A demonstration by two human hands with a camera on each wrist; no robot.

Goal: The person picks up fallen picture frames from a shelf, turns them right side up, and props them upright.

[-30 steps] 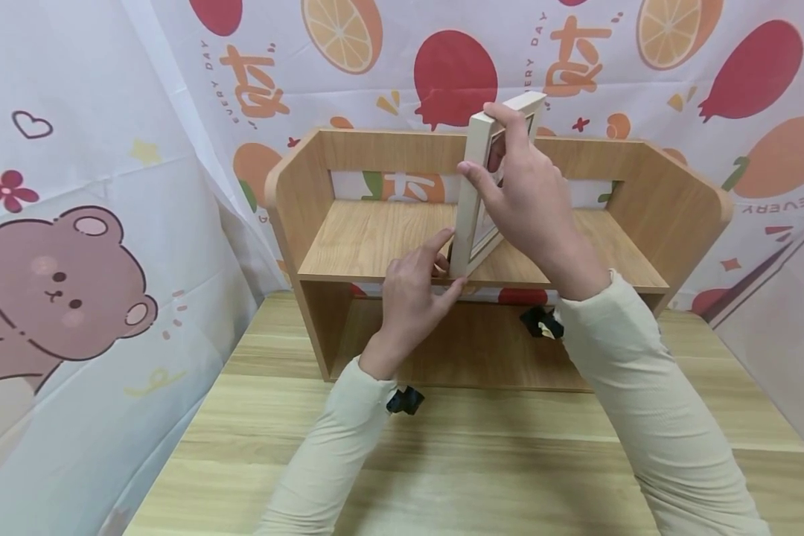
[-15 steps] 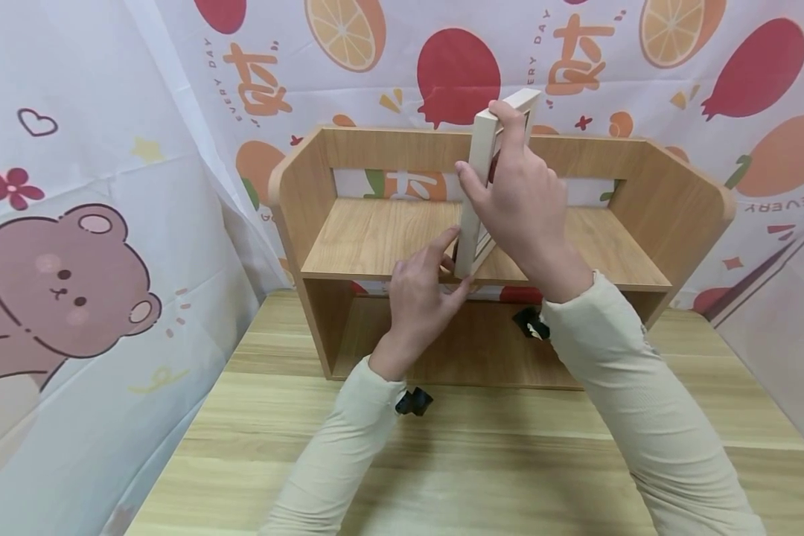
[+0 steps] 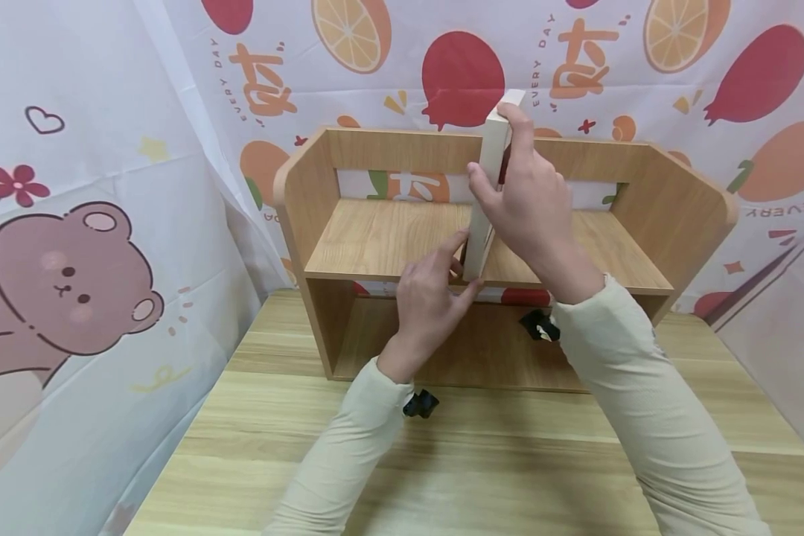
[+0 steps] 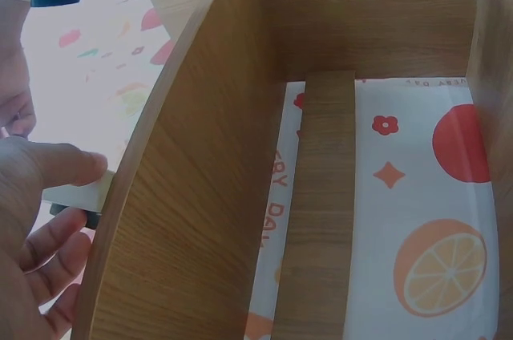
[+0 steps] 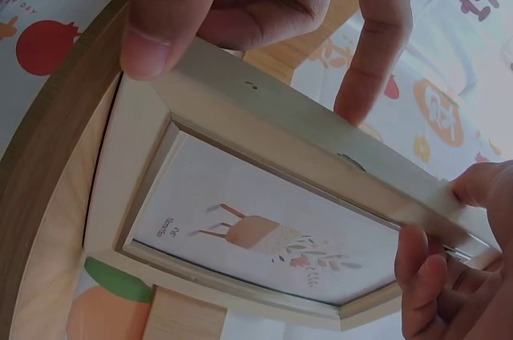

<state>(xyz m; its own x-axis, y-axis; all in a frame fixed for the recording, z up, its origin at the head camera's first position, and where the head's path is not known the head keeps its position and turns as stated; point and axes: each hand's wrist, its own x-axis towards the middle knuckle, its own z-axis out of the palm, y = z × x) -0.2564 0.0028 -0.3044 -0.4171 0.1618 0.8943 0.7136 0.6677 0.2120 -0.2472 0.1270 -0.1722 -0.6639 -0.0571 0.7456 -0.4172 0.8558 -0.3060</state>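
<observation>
A cream picture frame (image 3: 480,216) stands upright over the front of the upper shelf, its narrow side towards me in the head view. The left hand (image 3: 430,298) holds its lower end, thumb at the front edge and fingers to the left. Higher up, the right hand (image 3: 534,205) grips the frame, with the index finger at its top corner and the thumb along the side. In the right wrist view, the frame's inner picture (image 5: 264,228) has a brown animal-like shape and leaves. Whether the frame's lower end touches the shelf cannot be made out.
The two-tier wooden desk shelf (image 3: 388,234) has raised side panels and a back rail. It stands on a light wood table (image 3: 254,447). A fruit-printed cloth (image 3: 596,104) hangs behind it, and a bear-printed cloth (image 3: 194,223) hangs on the left.
The picture frame has turned, so its narrow side now faces me and its pictured face has gone from the head view. Both hands keep their hold on it, and the view has shifted slightly.
</observation>
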